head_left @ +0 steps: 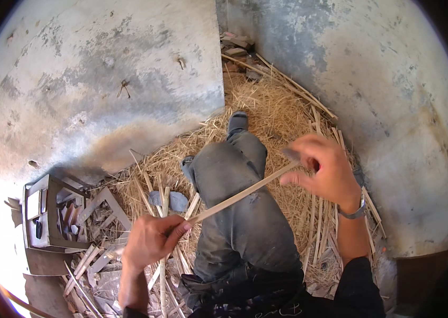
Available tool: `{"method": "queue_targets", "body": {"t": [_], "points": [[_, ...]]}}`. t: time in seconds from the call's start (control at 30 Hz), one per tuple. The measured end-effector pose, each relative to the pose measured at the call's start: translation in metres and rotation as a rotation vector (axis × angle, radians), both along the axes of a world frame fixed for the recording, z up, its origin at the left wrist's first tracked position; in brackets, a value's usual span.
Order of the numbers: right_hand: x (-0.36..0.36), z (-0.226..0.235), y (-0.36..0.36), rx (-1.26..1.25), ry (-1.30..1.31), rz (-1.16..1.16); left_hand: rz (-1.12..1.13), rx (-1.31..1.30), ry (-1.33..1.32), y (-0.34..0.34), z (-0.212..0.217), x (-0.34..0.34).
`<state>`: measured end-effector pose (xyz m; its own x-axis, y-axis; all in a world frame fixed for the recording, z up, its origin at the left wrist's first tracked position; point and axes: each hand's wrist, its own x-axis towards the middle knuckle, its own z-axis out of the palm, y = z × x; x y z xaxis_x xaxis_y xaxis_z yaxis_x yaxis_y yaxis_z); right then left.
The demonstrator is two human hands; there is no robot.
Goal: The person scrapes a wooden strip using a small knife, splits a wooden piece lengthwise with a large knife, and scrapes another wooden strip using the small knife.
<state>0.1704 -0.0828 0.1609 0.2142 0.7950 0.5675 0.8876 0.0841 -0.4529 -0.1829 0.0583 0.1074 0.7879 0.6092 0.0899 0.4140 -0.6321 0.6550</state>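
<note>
Across my outstretched leg (245,212) I hold a thin wooden strip (242,194), its long axis rising from lower left to upper right. My left hand (149,241) pinches the near end; my right hand (322,169) grips the far, higher end, both closed around it above the straw (271,114).

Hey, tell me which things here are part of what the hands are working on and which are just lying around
In hand:
- thin wooden strip, held at both ends
- left hand, pinching its lower end
- right hand, gripping its upper end

Lying about:
- straw on the floor
- loose cut strips by the left hand
- metal frame at left
</note>
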Motion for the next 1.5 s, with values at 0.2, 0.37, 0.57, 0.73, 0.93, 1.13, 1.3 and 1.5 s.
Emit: {"method": "queue_targets", "body": {"t": [0.2, 0.37, 0.57, 0.73, 0.93, 1.13, 1.3, 1.5], "points": [[0.006, -0.001, -0.012, -0.428, -0.205, 0.37, -0.256, 0.535, 0.19, 0.027, 0.101, 0.024], [-0.003, 0.004, -0.02, -0.177, 0.29, 0.095, 0.23, 1.157, -0.384, 0.024, 0.109, 0.061], [-0.044, -0.019, 0.0, 0.119, 0.937, 0.197, -0.072, -0.203, -0.379, -0.055, 0.014, 0.1], [-0.052, -0.024, 0.003, 0.008, 0.86, 0.163, -0.056, -0.536, -0.335, -0.074, -0.026, 0.099], [-0.055, -0.028, -0.002, -0.198, 0.554, 0.085, 0.002, -0.747, -0.417, -0.071, -0.038, 0.084], [-0.052, -0.068, -0.018, -0.19, 0.286, 0.168, 0.155, -0.676, -0.319, -0.077, -0.048, 0.084], [-0.064, -0.063, -0.032, -0.375, 0.188, 0.067, 0.185, -0.698, -0.232, -0.075, -0.042, 0.086], [-0.071, -0.065, -0.032, -0.458, 0.073, 0.022, 0.159, -0.757, -0.24, -0.081, -0.042, 0.096]]}}
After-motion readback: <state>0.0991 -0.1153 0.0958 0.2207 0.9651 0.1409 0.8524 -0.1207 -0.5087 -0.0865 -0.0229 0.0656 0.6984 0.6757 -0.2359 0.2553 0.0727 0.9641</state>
